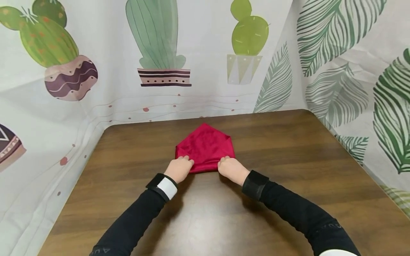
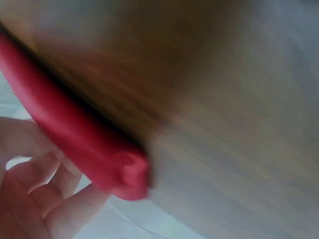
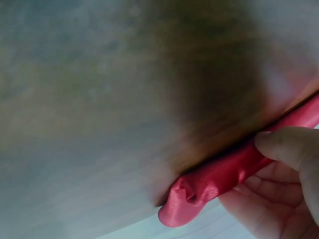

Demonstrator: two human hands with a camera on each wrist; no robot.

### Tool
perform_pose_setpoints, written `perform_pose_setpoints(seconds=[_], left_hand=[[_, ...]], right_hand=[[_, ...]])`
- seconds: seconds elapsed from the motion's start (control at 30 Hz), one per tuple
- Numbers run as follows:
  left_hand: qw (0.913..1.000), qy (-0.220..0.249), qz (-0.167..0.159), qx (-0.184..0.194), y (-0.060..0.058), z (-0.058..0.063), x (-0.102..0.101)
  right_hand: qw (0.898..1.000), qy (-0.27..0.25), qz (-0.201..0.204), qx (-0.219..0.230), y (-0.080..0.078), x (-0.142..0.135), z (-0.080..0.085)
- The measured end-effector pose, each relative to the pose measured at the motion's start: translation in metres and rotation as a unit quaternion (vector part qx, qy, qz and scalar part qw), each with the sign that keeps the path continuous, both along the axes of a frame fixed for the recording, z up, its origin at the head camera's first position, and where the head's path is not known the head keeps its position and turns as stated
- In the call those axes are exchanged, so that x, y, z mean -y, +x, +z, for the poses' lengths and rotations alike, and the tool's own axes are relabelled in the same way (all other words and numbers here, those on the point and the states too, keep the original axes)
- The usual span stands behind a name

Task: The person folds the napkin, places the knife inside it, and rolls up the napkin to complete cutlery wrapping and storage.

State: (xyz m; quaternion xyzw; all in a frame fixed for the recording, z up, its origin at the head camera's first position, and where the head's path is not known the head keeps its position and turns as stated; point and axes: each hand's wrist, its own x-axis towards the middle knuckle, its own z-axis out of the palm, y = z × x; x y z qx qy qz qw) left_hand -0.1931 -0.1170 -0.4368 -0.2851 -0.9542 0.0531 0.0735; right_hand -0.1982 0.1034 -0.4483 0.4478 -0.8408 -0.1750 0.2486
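A red satin-like cloth (image 1: 206, 144) lies on the table, its far side folded to a point and its near edge rolled into a thick band. At the left end of that band, my left hand (image 1: 179, 168) grips the fabric. My right hand (image 1: 233, 170) holds the other end. In the left wrist view the rolled edge (image 2: 75, 119) runs along the fingers of the left hand (image 2: 40, 194). The right wrist view shows the right hand (image 3: 284, 184) with its thumb over the roll (image 3: 224, 174) and the other fingers behind it.
The brown wooden table (image 1: 272, 142) has rounded far corners. Behind it and at its sides hangs a white curtain (image 1: 208, 71) printed with cacti and leaves. Black sleeves and wrist straps (image 1: 255, 185) cover both forearms.
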Motion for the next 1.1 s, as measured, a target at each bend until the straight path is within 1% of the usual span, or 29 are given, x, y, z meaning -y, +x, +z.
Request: perform_pose_setpoints(seconds=[0.13, 0.17, 0.23, 0.27, 0.37, 0.43, 0.57, 0.67, 0.8, 0.87, 1.0, 1.1], left_hand=[[0.9991, 0.011, -0.037, -0.018, 0.003, -0.003, -0.014], [0.9988, 0.005, -0.041, -0.025, 0.003, -0.005, -0.016], [0.9976, -0.023, -0.046, -0.046, 0.001, -0.007, -0.018], [0.9963, -0.039, -0.047, -0.06, 0.0, -0.009, -0.018], [0.9916, -0.07, -0.057, -0.092, -0.001, -0.011, -0.018], [0.9885, -0.083, -0.071, -0.105, 0.0, -0.012, -0.018], [0.9847, -0.094, -0.09, -0.116, 0.001, -0.015, -0.018], [0.9856, -0.098, -0.087, -0.107, 0.001, -0.014, -0.019], [0.9889, -0.099, -0.075, -0.08, -0.003, -0.008, -0.019], [0.9904, -0.094, -0.076, -0.066, -0.005, -0.006, -0.018], [0.9915, -0.087, -0.086, -0.044, -0.008, -0.001, -0.017], [0.9933, -0.074, -0.087, -0.017, -0.01, 0.002, -0.018]], right_hand=[[1.0, 0.017, 0.013, -0.022, -0.004, -0.002, -0.001], [0.999, 0.018, 0.013, -0.025, -0.004, -0.002, -0.001], [0.999, 0.018, 0.009, -0.025, -0.004, -0.001, 0.0], [1.0, 0.016, 0.006, -0.024, -0.004, 0.0, 0.0], [1.0, 0.004, -0.006, -0.017, -0.003, 0.002, -0.001], [1.0, -0.006, -0.006, -0.021, -0.002, 0.004, -0.003], [0.999, -0.016, 0.008, -0.045, -0.002, 0.006, -0.003], [0.999, -0.005, 0.008, -0.043, -0.003, 0.005, 0.0], [1.0, 0.004, -0.009, 0.001, -0.007, 0.006, 0.007], [1.0, 0.008, -0.022, 0.015, -0.006, 0.008, 0.01], [0.998, 0.024, -0.058, -0.015, 0.0, 0.013, 0.006], [0.997, 0.017, -0.066, -0.023, -0.001, 0.015, 0.003]])
